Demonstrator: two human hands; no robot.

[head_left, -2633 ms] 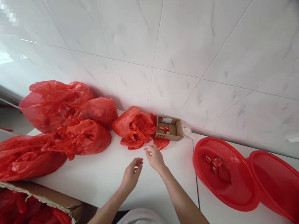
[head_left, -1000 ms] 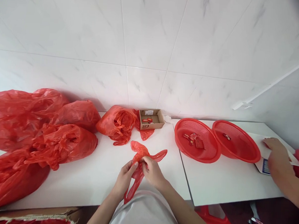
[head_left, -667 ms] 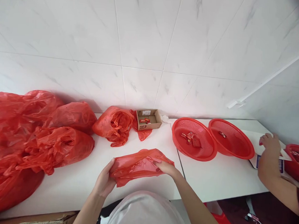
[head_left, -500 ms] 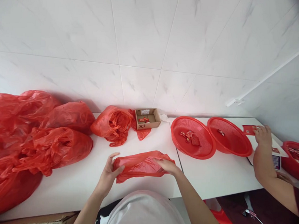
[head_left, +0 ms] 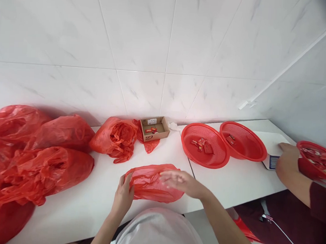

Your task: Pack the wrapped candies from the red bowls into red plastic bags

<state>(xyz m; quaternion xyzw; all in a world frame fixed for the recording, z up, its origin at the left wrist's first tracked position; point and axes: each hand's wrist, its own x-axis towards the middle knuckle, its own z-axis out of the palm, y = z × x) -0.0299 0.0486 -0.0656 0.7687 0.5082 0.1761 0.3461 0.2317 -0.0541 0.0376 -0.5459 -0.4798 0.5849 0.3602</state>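
An open red plastic bag [head_left: 151, 192] lies low over the white table in front of me, its mouth spread. My left hand [head_left: 124, 194] grips the left edge of this bag, the fingers bent over the rim. Above the bag's right part is my right hand [head_left: 183, 182], its fingers stretched out, slightly blurred and holding nothing. To the right stands a red mesh basket [head_left: 220, 152] with several small red packets [head_left: 204, 146] in it. A second red basket [head_left: 249, 143] beside it also holds small red packets.
Full red bags [head_left: 67, 168] crowd the table's left side. A bunched red bag [head_left: 115, 137] and a small cardboard box [head_left: 159, 134] stand near the wall. At the right, another person's arm [head_left: 291, 170] reaches beside a filled red basket [head_left: 310, 169].
My right hand has come off the bag's right side and opened above it. The bag's mouth is wider. The other person's hand has moved away from a red packet, and the view has shifted right.
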